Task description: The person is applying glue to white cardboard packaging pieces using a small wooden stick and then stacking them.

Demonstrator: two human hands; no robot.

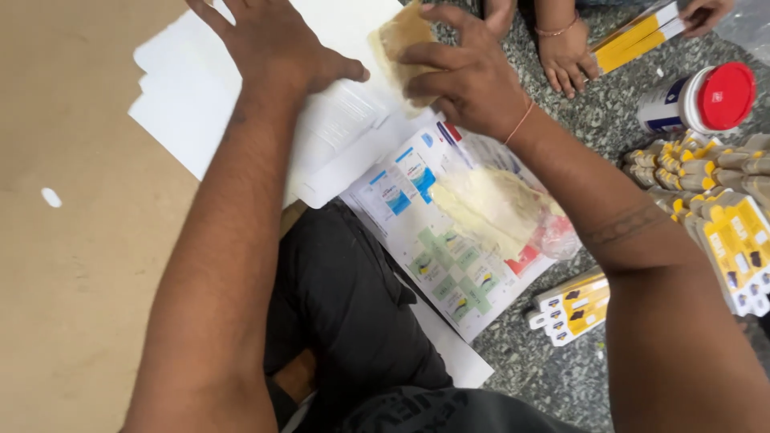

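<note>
Head view: left hand (277,44) is pressing flat, fingers spread, on the white sheet stack (200,96). Right hand (465,76) is gripping a tan wad (399,38) at the stack's right edge, seemingly wiping. Printed sheet (437,240) below the stack is bearing yellowish paste (493,208); many sheets seemingly remaining untreated.

The light is bright, even and soft, with no hard shadows; only faint shade lies under the left hand (277,44) and both forearms. The white paper (192,104) is nearly blown out, its detail lost. A mild sheen sits on the plastic bag (553,236). Both hands look slightly blurred. The near forearms look stretched and soft toward the lower edge.
</note>
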